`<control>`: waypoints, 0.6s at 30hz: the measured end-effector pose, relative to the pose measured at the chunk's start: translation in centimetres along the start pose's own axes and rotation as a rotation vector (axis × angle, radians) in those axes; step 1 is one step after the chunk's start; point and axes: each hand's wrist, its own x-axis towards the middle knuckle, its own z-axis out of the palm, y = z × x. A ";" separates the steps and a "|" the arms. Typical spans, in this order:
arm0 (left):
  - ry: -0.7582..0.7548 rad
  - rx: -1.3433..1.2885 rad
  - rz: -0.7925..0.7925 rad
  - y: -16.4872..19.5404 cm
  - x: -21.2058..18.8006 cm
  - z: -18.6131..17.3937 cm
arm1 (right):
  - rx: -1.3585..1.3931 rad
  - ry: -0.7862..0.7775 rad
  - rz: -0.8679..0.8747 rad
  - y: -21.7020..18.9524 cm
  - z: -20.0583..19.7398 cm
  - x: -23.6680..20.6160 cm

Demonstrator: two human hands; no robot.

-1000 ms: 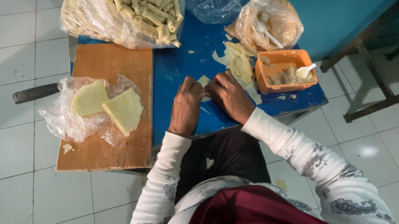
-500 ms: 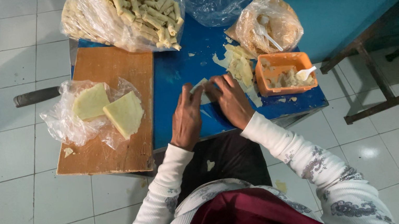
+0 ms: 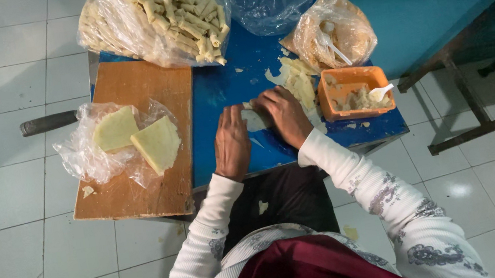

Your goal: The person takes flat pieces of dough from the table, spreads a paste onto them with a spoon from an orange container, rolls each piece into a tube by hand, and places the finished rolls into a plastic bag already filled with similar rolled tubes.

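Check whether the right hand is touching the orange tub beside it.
Apart. The head view shows the right hand on the pale wrapper, with a stack of pale sheets lying between it and the orange tub.

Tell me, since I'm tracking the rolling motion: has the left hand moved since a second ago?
Yes. The left hand has slid back from the wrapper toward the near table edge, judged against the orange tub.

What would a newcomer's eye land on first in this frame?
Probably the big clear bag of pale rolled sticks at the top of the blue table. Then the left hand and right hand, pressed on a thin pale wrapper at the table's middle, with an orange tub just right.
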 end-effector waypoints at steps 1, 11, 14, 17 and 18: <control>0.038 -0.010 -0.039 0.0 0.0 0.0 | 0.030 -0.017 0.026 0.4 0.0 0.3; 0.080 0.128 -0.035 -0.1 0.5 0.2 | 0.950 0.066 0.388 1.2 -3.8 18.1; 0.111 0.040 -0.002 -0.3 1.0 0.8 | 0.987 0.177 0.185 1.4 -6.0 20.7; 0.039 -0.202 -0.070 -0.4 1.7 1.1 | 0.702 0.165 0.170 6.3 -10.0 18.2; -0.006 -0.276 -0.143 -0.3 1.9 1.1 | 0.582 0.121 0.189 8.4 -11.4 16.6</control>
